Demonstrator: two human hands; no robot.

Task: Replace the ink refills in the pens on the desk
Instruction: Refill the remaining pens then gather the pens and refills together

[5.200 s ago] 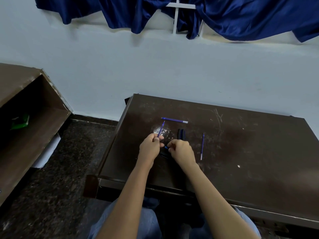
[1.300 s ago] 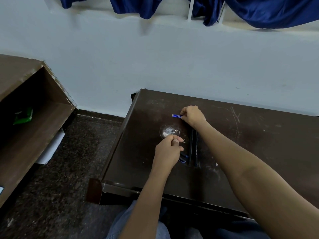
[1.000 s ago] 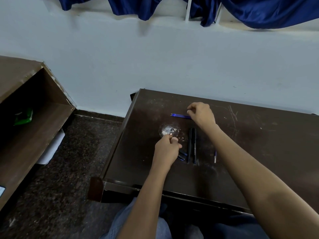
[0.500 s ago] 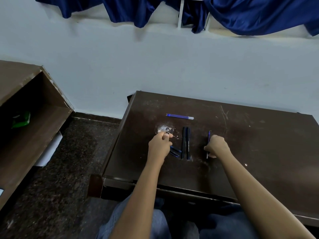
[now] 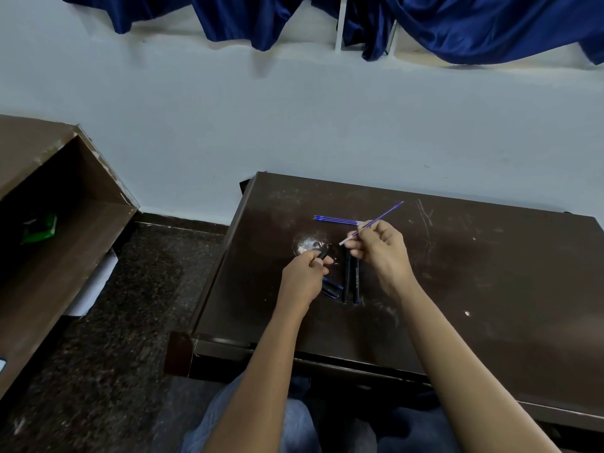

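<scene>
A pale plastered wall (image 5: 294, 125) fills the upper half, with one dark blue satin curtain (image 5: 490, 27) draped along its top. Below stands one dark brown scuffed wooden desk (image 5: 490, 289), and to its left one brown open wooden cabinet (image 5: 65, 240).

Two bare forearms reach over the desk's near edge. The left hand (image 5: 302, 277) is curled round a short black pen barrel (image 5: 323, 255), whose end pokes out past the fingers. The right hand (image 5: 379, 250) pinches one thin blue ink refill (image 5: 382, 217) above the desk. Its long axis runs diagonally, with the whitish tip pointing down-left towards the left hand and the blue tail pointing up-right.

Two slim black pens (image 5: 346, 279) lie side by side between the hands, lengthwise from the person towards the wall. A small bunch of blue spare refills (image 5: 336, 220) lies crosswise farther back; their exact count is unclear. Two dark blue pen caps (image 5: 331, 287) lie just beside the left hand.
</scene>
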